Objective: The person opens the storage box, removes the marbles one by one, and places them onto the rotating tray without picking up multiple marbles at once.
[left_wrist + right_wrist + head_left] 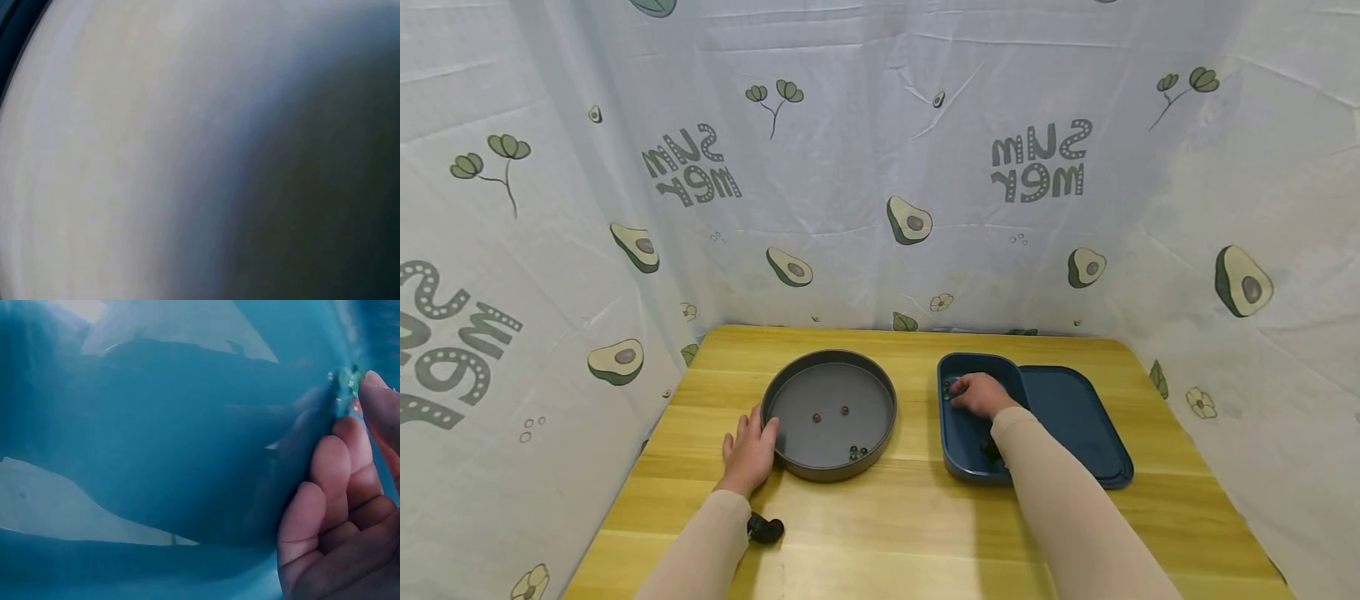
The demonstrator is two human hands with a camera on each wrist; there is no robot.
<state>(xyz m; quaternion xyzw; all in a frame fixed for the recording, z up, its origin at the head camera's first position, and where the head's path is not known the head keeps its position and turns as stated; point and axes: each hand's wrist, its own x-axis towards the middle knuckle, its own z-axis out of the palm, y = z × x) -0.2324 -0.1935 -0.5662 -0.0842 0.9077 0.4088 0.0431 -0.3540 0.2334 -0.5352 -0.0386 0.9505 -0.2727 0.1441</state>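
Note:
In the head view my left hand (pixel 749 454) rests against the left rim of a round dark grey pan (pixel 827 475), thumb over the edge. Two reddish marbles (pixel 817 417) lie near the middle of the pan, and dark green marbles (pixel 858 452) sit close to its front. My right hand (pixel 981 394) reaches into a blue rectangular box (pixel 958 454), fingers bent. Its fingertips are right at small green marbles (pixel 345 384) by the box's left wall; I cannot tell whether a marble is pinched. The left wrist view is a blur.
A blue lid or tray (pixel 1063 408) lies against the box's right side. Everything stands on a yellow wood-grain table (pixel 880 542). A white printed curtain (pixel 850 167) hangs behind and at both sides. A black wrist device (pixel 765 529) is at the left sleeve.

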